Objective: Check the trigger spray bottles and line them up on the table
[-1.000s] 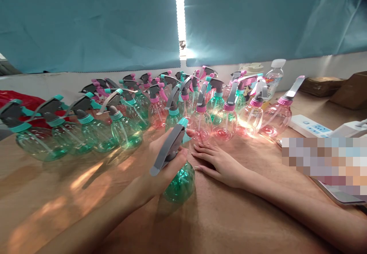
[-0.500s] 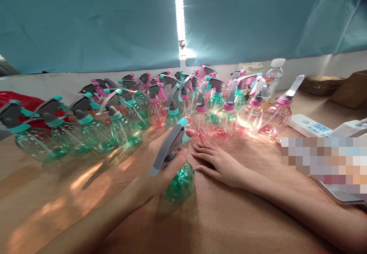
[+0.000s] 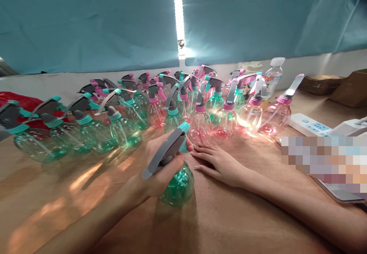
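Note:
My left hand (image 3: 161, 166) is wrapped round the neck of a green spray bottle (image 3: 178, 187) near the middle of the brown table (image 3: 229, 223). The bottle's grey trigger head (image 3: 166, 150) with a teal nozzle leans over that hand, its back end pointing down to the left. Part of the bottle's neck is hidden by my fingers. Flat on the table to the right lies my right hand (image 3: 219, 164), palm down with fingers spread. It holds nothing, and its fingertips point toward the bottle.
Several green spray bottles (image 3: 124, 131) stand at the left, and several pink ones (image 3: 223, 126) behind my hands. A power strip (image 3: 309, 124), brown boxes (image 3: 351, 93) and a clear bottle with a white cap (image 3: 273, 76) are at the right. Red plastic (image 3: 23, 105) lies far left.
The held bottle has tilted slightly, its trigger head shifting a little left and down with my left hand. My right hand has stayed where it was.

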`<state>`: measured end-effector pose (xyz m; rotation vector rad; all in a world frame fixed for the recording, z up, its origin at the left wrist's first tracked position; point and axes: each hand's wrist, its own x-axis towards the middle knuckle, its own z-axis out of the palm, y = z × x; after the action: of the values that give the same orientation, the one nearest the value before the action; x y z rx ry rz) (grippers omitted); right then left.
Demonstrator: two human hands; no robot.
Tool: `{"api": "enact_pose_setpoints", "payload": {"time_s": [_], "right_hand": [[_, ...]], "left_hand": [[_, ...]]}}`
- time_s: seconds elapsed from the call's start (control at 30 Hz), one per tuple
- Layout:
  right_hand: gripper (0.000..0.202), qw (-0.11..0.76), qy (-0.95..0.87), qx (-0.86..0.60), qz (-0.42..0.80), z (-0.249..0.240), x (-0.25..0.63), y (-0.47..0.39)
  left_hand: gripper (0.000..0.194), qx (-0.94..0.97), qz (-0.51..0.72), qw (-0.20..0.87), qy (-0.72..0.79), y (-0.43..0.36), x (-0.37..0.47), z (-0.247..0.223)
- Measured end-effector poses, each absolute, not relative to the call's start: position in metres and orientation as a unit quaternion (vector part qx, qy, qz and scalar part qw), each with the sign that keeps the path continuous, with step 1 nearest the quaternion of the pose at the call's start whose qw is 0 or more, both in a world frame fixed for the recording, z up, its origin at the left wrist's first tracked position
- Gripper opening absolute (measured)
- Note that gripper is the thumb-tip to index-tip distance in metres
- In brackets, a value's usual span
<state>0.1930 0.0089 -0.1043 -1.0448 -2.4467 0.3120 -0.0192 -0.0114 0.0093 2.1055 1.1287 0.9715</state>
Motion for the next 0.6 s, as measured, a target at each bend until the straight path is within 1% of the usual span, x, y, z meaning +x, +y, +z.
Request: {"api": "enact_pose_setpoints", "payload": {"time_s": [0.13, 0.23, 0.33, 0.4, 0.5, 0.6], "right_hand": [[0.049, 0.224, -0.888, -0.384, 0.12, -0.1031, 0.1927, 0.0082], [0.048, 0.229, -0.886, -0.385, 0.121, -0.104, 0.1929, 0.0084], [0.047, 0.235, -0.887, -0.381, 0.114, -0.1055, 0.1933, 0.0091], [0.048, 0.235, -0.889, -0.378, 0.11, -0.1059, 0.1934, 0.0094], [0.048, 0.235, -0.888, -0.379, 0.111, -0.1059, 0.1934, 0.0093], [0.047, 0.242, -0.886, -0.378, 0.116, -0.106, 0.1933, 0.0089]], "left_hand": [[0.017, 0.79, 0.349, 0.261, 0.431, -0.0143, -0.0214, 0.0111], [0.016, 0.794, 0.356, 0.271, 0.411, -0.0115, -0.0208, 0.0104], [0.024, 0.79, 0.362, 0.3, 0.394, -0.0105, -0.0192, 0.0083], [0.028, 0.777, 0.362, 0.308, 0.413, -0.0128, -0.018, 0.007], [0.032, 0.756, 0.366, 0.306, 0.448, -0.0161, -0.0171, 0.0058], [0.036, 0.768, 0.369, 0.298, 0.431, -0.0137, -0.0184, 0.0035]]}}
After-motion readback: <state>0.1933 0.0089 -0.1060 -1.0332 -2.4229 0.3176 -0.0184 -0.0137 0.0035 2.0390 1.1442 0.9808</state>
